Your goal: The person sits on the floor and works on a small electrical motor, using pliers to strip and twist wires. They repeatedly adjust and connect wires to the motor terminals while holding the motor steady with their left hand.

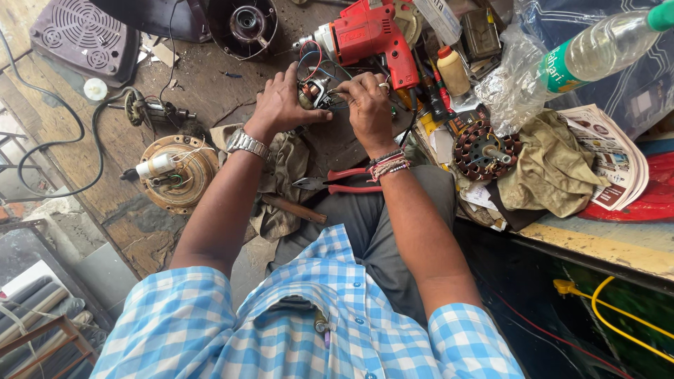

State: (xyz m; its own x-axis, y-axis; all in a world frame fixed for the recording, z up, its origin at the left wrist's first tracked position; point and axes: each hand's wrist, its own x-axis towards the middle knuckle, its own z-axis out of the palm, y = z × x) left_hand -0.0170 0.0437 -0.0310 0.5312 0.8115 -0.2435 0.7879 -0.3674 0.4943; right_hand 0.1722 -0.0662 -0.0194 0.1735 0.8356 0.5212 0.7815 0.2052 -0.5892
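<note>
On the wooden bench (210,91) | far left: brass-coloured motor housing (177,172) sitting idle | left hand (284,105) gripping small motor (314,92) from the left, fingers wrapping around it | right hand (366,105) pinching its wires, fingertips closing together | red pliers (344,182) lying near the wrists | red drill (368,35) lying behind | wound stator (484,151) resting at right.

A clear plastic bottle (604,43) with a green label is seen upper right; a small yellow bottle (453,71) with a red cap stands beside the red drill (368,35).
</note>
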